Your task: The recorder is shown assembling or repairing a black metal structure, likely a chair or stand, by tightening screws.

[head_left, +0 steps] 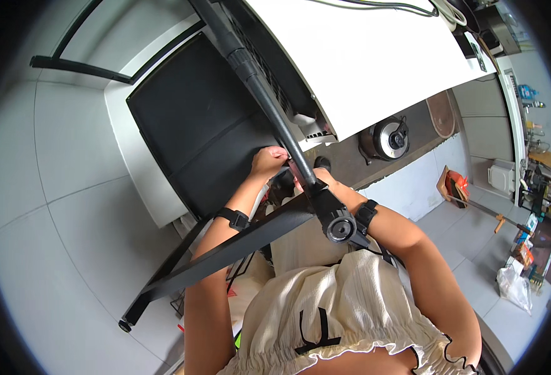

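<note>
My left hand (270, 161) is closed, its fingers curled inward beside a black telescoping pole (278, 122). Whatever those fingers hold, if anything, is too small to make out. On the pole's other side is my right hand (323, 178), its fingers mostly hidden behind the tube. The pole slants down across the view to a round black knob (340, 229) near my right wrist. From that joint a flat black bar (225, 253) passes above my left forearm. Below the hands lies a dark object, partly covered and unclear. Both wrists wear black straps.
A large black panel (194, 119) with a pale border stands left of my hands. At the upper right is a white tabletop (369, 56) with cables on it. A round silver-and-black cooker (391, 139) sits beneath its edge. A clear plastic bag (514, 289) lies far right.
</note>
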`<action>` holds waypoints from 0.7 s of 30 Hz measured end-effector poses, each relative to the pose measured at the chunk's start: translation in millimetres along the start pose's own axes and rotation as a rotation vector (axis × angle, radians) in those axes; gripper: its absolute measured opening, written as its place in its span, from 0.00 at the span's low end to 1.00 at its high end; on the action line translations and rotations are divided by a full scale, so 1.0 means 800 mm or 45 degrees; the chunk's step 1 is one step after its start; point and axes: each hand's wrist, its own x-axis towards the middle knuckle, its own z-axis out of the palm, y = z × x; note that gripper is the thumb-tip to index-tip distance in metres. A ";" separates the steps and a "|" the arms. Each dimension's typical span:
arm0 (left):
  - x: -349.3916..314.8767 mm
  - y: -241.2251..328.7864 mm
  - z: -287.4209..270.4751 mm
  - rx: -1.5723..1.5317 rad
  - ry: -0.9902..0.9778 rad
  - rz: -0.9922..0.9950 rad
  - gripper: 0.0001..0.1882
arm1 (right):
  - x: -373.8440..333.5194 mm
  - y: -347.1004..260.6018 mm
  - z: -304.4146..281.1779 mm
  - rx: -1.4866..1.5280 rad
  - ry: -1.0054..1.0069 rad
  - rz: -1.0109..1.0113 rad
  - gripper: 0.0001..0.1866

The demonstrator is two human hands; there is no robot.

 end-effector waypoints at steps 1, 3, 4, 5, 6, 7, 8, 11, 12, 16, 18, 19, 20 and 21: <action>0.019 0.006 0.018 0.068 -0.029 0.088 0.10 | 0.004 -0.020 -0.018 0.689 0.346 0.635 0.05; 0.018 -0.005 0.034 0.100 -0.007 0.123 0.12 | 0.006 -0.073 -0.029 1.337 0.510 1.149 0.06; 0.008 -0.009 0.029 0.093 0.027 0.111 0.12 | 0.007 -0.074 -0.026 1.339 0.472 1.162 0.06; -0.002 -0.012 0.026 0.011 0.075 0.159 0.13 | 0.006 -0.074 -0.025 1.303 0.463 1.180 0.07; -0.011 -0.015 0.024 -0.068 0.121 0.209 0.15 | 0.007 -0.072 -0.024 1.267 0.456 1.195 0.08; 0.002 -0.007 0.037 0.054 0.044 0.323 0.20 | -0.009 -0.043 -0.037 1.114 0.481 1.221 0.12; -0.010 -0.014 0.027 0.062 0.084 0.308 0.20 | -0.006 -0.032 -0.030 1.126 0.436 1.226 0.12; -0.031 -0.024 0.017 -0.014 0.089 0.338 0.17 | -0.006 -0.007 -0.024 1.110 0.525 1.359 0.17; -0.039 -0.028 0.018 -0.001 0.126 0.417 0.17 | -0.003 0.003 -0.022 1.163 0.577 1.411 0.16; -0.075 0.036 0.048 0.593 0.254 0.630 0.24 | -0.007 0.045 -0.013 1.231 0.881 1.316 0.08; -0.074 0.033 0.050 0.537 0.357 0.696 0.21 | -0.004 0.049 0.006 1.134 0.941 1.274 0.09; -0.072 0.033 0.052 0.503 0.357 0.597 0.20 | -0.004 0.048 0.013 1.095 0.973 1.235 0.08; -0.070 0.034 0.053 0.470 0.358 0.499 0.18 | -0.003 0.048 0.018 1.113 0.980 1.193 0.07; -0.066 0.031 0.053 0.514 0.386 0.573 0.14 | -0.002 0.047 0.020 1.095 0.983 1.229 0.07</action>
